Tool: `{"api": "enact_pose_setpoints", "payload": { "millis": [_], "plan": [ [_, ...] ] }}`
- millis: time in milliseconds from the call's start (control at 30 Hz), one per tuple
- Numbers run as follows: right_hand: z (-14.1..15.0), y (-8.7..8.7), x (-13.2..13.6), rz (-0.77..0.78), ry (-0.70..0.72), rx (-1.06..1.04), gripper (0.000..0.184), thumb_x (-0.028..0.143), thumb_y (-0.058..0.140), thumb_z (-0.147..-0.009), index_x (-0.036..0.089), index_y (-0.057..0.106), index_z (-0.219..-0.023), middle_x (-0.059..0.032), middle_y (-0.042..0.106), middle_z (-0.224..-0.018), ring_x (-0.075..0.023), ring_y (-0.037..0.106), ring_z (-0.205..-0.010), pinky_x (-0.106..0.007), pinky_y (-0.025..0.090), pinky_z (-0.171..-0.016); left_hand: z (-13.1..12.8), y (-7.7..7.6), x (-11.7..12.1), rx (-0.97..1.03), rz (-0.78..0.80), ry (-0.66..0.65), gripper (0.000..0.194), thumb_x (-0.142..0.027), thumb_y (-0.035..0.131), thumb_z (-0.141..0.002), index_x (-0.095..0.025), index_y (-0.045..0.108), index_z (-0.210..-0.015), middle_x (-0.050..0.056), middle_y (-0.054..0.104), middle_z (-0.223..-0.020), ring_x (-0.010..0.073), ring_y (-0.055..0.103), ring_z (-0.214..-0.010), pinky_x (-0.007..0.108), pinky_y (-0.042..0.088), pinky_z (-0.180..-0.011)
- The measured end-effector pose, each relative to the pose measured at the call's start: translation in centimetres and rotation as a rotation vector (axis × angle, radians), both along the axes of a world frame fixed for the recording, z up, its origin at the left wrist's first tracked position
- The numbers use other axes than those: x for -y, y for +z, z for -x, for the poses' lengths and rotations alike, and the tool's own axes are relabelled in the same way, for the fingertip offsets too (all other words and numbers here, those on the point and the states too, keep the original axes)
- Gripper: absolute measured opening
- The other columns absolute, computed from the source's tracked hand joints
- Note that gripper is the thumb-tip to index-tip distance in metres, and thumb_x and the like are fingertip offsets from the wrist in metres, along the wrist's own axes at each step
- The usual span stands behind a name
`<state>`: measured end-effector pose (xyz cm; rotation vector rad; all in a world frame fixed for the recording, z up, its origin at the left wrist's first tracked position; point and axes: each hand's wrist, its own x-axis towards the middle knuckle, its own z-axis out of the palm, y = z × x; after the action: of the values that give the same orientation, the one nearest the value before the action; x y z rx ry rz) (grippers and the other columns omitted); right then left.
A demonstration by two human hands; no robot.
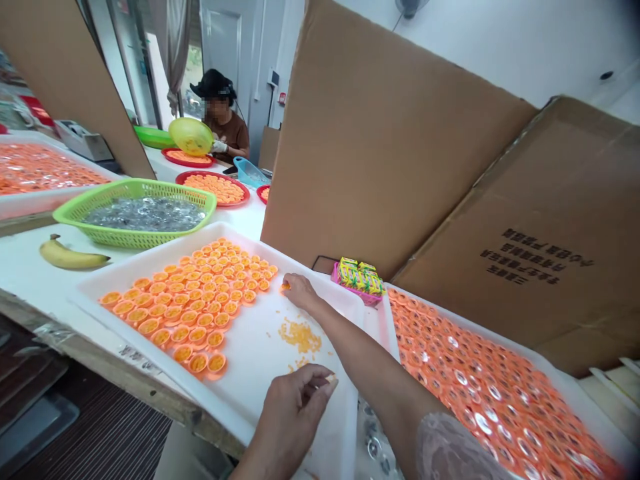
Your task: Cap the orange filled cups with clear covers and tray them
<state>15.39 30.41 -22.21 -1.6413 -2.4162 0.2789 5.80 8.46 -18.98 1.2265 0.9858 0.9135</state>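
Rows of small orange cups with yellow bits inside fill the left and far parts of a white tray. My right hand reaches across the tray to the end of the rows. Its fingers are closed on a small orange cup, mostly hidden by the fingertips. Lower down, my left hand hangs over the near side of the tray, thumb and fingers pinched together. Whatever the pinch holds is too small to make out. Between the two hands lies a loose pile of small yellow pieces.
A green basket of clear plastic pieces and a banana are at the left. Tall cardboard stands behind. At right are a pink basket of small yellow-green packets and a tray of orange pieces. Another person works farther back.
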Motion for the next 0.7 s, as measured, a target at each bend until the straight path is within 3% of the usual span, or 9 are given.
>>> {"api": "enact_pose_setpoints", "payload": {
  "millis": [67, 233, 300, 400, 533, 700],
  "plan": [
    [-0.4, 1.1, 1.6, -0.012, 0.034, -0.037, 0.013, 0.015, 0.058, -0.075, 0.016, 0.063, -0.088, -0.0048, 0.064, -0.088, -0.0174, 0.057, -0.080, -0.026, 0.040, -0.071, 0.2, -0.1, -0.2, 0.048, 0.023, 0.089, 0.031, -0.038, 0.056, -0.078, -0.017, 0.066, -0.099, 0.007, 0.068, -0.081, 0.0226, 0.063, -0.078, 0.030, 0.047, -0.069],
    [-2.3, 4.7, 8.2, -0.053, 0.179, -0.218, 0.019, 0.021, 0.057, -0.082, 0.019, 0.062, -0.101, -0.0016, 0.065, -0.096, -0.0121, 0.059, -0.082, -0.023, 0.043, -0.077, 1.1, 0.3, -0.8, 0.149, 0.050, 0.517, 0.037, -0.042, 0.053, -0.081, -0.020, 0.056, -0.110, 0.008, 0.061, -0.104, 0.0193, 0.060, -0.087, 0.028, 0.045, -0.071],
    [-3.1, 5.9, 11.3, -0.065, 0.295, -0.378, 0.020, 0.023, 0.057, -0.084, 0.020, 0.063, -0.103, -0.0026, 0.066, -0.102, -0.0126, 0.061, -0.089, -0.024, 0.045, -0.082, 1.3, 0.6, -1.0, 0.171, 0.068, 0.572, 0.041, -0.044, 0.054, -0.081, -0.022, 0.054, -0.116, 0.006, 0.060, -0.105, 0.0153, 0.058, -0.081, 0.025, 0.043, -0.065],
    [-4.1, 6.8, 15.2, -0.070, 0.399, -0.570, 0.019, 0.022, 0.056, -0.085, 0.022, 0.067, -0.101, -0.0030, 0.067, -0.105, -0.0146, 0.061, -0.100, -0.028, 0.045, -0.090, 1.4, 0.8, -1.3, 0.320, 0.164, 0.447, 0.043, -0.047, 0.053, -0.081, -0.019, 0.057, -0.113, 0.003, 0.060, -0.087, 0.0115, 0.055, -0.065, 0.022, 0.040, -0.056],
    [-5.3, 6.1, 18.5, -0.096, 0.395, -0.630, 0.016, 0.024, 0.057, -0.085, 0.024, 0.069, -0.096, -0.0028, 0.069, -0.103, -0.0151, 0.063, -0.099, -0.029, 0.049, -0.088, 1.4, 0.7, -1.5, 0.470, 0.345, 0.143, 0.030, -0.040, 0.062, -0.077, -0.012, 0.065, -0.086, 0.002, 0.059, -0.066, 0.0102, 0.054, -0.055, 0.022, 0.043, -0.053],
    [-6.5, 4.6, 20.9, -0.340, 0.350, -0.491, 0.021, 0.018, 0.049, -0.089, 0.022, 0.069, -0.091, -0.0064, 0.067, -0.103, -0.0163, 0.060, -0.097, -0.031, 0.049, -0.085, 1.0, 1.2, -1.0, 0.393, 0.297, 0.083, 0.023, -0.032, 0.069, -0.074, -0.011, 0.067, -0.082, 0.004, 0.064, -0.071, 0.0110, 0.058, -0.061, 0.022, 0.049, -0.060]
  ]
}}
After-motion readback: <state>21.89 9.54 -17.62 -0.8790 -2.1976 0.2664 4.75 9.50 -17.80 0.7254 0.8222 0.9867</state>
